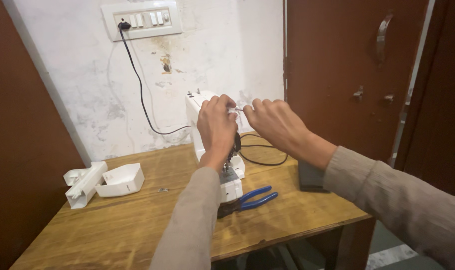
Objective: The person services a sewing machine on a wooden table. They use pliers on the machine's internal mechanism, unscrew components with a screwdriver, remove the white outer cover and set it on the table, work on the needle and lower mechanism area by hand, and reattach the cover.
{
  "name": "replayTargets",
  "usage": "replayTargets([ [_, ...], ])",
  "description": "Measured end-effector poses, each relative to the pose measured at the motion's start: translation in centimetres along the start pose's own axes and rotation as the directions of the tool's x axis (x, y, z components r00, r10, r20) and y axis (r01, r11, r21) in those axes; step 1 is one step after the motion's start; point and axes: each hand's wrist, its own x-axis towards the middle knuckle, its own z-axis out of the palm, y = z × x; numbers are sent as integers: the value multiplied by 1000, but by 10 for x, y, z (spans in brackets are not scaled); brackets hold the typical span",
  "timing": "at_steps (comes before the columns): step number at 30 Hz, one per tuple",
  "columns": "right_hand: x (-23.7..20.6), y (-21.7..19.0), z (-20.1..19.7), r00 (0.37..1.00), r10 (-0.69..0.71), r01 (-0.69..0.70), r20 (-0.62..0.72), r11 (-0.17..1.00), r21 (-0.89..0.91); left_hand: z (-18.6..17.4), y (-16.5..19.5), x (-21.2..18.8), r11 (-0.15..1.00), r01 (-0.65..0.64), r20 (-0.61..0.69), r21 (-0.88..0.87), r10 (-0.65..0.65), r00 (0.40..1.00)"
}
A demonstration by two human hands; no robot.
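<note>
We see the sewing machine (215,150) standing on the wooden table (137,225), toward its back edge by the wall. Our left hand (216,125) and right hand (275,122) meet over the machine's top (fingertips just beside each other). The pliers (250,199) lie at the machine's front, to its right. Two detached plastic covers (105,182) lie well apart to the left. The switchboard (141,20) sits on the wall behind, and its cable (140,90) runs down to the machine.
</note>
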Motion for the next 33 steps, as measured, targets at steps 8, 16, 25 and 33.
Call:
replayTargets([
  [8, 8, -5, 16, 996, -89, 88, -3, 989, -121, 1, 0, 0, 1000, 26, 18, 9, -26, 1000],
  [16, 14, -20, 24, 998, 65, -66, 11, 993, 99, 0, 5, 2, 990, 143, 66, 6, -143, 987],
  [25, 17, -33, 23, 946, 321, -289, -34, 888, 359, 1, 6, 4, 986, 160, 87, 40, -163, 983],
  [33, 28, -31, 20, 833, 514, -550, 207, 723, 418, -1, 8, 3, 985, 173, 76, 24, -174, 982],
])
